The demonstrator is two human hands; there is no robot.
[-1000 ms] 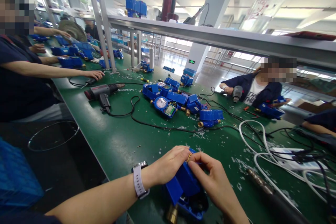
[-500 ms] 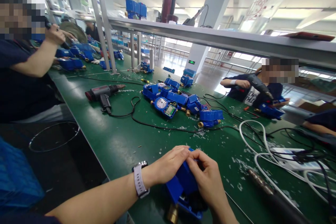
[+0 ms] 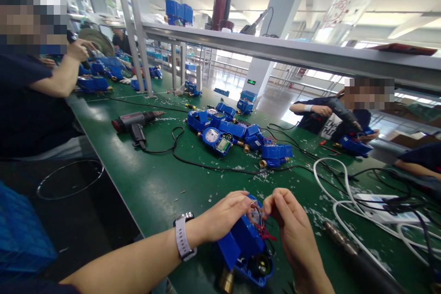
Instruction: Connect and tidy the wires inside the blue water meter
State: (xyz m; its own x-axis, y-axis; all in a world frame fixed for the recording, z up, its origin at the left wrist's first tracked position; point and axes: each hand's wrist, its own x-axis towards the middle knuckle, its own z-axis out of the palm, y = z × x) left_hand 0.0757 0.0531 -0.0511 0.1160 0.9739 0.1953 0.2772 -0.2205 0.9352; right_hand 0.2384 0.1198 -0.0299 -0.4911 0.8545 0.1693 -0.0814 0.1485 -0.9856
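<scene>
A blue water meter with a brass fitting lies on the bench in front of me, its lid flap raised. Thin coloured wires, red ones among them, come out of its open housing. My left hand, wrist strapped with a pale watch, is closed over the meter's far edge; its fingertips reach the wires. Right of the housing, my right hand pinches wire ends between thumb and fingers. A round dark recess shows at the meter's near end.
Several blue meters are heaped beyond my hands, near a heat gun and its black cord. At right lie another hot-air tool, white cables and a power strip. Clear scraps litter the green bench. Co-workers sit left and right.
My right hand has moved right, off the housing, drawing wires with it. The wires and round recess now show. My left hand has stayed in place.
</scene>
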